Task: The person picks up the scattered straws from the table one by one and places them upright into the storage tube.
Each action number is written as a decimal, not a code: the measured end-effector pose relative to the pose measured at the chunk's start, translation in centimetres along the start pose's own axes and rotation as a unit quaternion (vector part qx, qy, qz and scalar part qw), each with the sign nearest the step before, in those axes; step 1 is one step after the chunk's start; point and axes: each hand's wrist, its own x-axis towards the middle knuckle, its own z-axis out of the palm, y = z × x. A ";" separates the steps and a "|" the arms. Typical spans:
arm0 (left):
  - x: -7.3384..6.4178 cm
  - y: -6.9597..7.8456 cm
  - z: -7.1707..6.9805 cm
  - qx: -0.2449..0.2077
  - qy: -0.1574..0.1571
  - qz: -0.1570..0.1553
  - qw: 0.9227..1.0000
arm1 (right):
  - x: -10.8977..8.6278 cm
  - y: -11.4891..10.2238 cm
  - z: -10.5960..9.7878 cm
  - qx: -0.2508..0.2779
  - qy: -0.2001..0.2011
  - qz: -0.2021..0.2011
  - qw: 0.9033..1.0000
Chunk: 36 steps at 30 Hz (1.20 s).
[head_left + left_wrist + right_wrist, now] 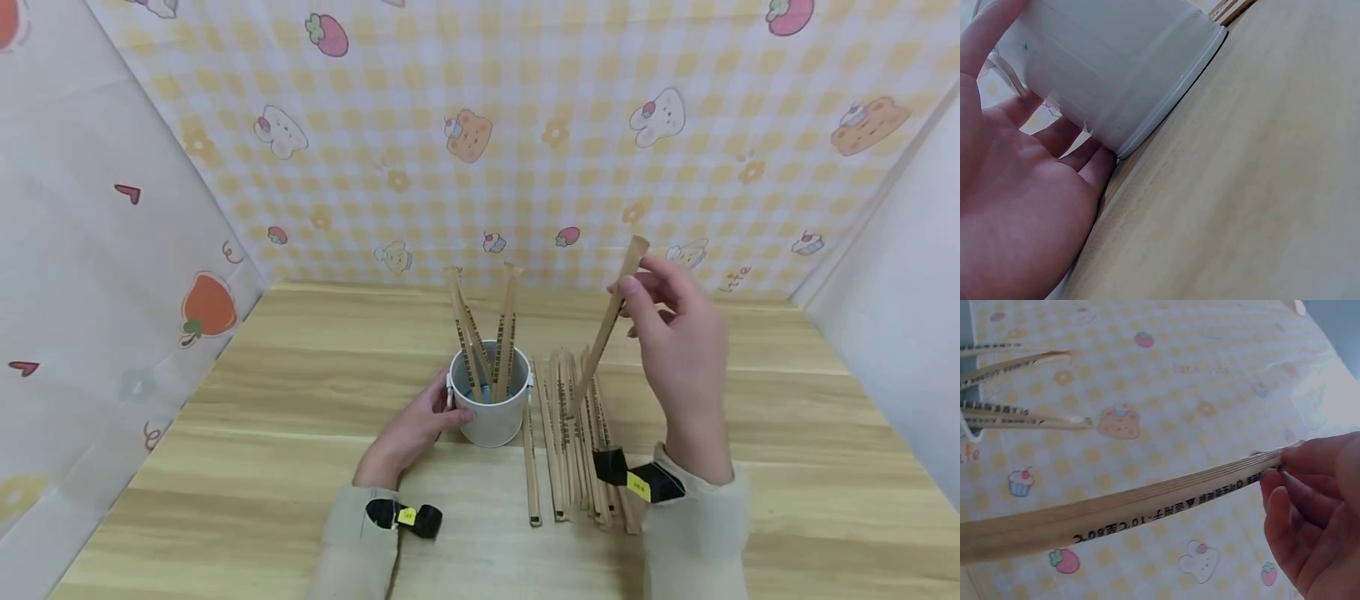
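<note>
A small white metal bucket [491, 423] stands upright on the table with several paper-wrapped straws [507, 333] leaning inside it. Its left side is held by my left hand [411, 427], thumb across the front and fingers around the back; the left wrist view shows the palm beside the bucket wall [1104, 69]. My right hand [678, 342] pinches one paper-wrapped straw [609, 321] near its upper end, above the table and tilted, its lower end over the pile. Printed lettering runs along this straw [1147, 512] in the right wrist view. A pile of wrapped straws [570, 450] lies right of the bucket.
The wooden table [247, 467] runs back to a yellow checked cloth [420, 125] with cartoon prints. White printed sheeting [82, 275] hangs at the left, and a pale wall [900, 275] is at the right. Each sleeve carries a black wrist strap [660, 482].
</note>
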 end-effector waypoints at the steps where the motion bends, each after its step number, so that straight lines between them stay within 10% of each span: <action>1: -0.1 -0.1 0.0 0.003 0.003 -0.005 1.000 | -0.2 -0.3 -0.1 0.017 0.015 -0.002 1.000; 15: 0.0 -0.2 -0.1 -0.004 -0.005 0.014 1.000 | -1.1 -4.1 -0.4 0.278 0.099 -0.070 0.953; 36: 0.1 -0.5 -0.1 -0.009 -0.019 0.035 0.999 | -1.3 -3.4 2.6 0.097 -0.014 -0.030 0.995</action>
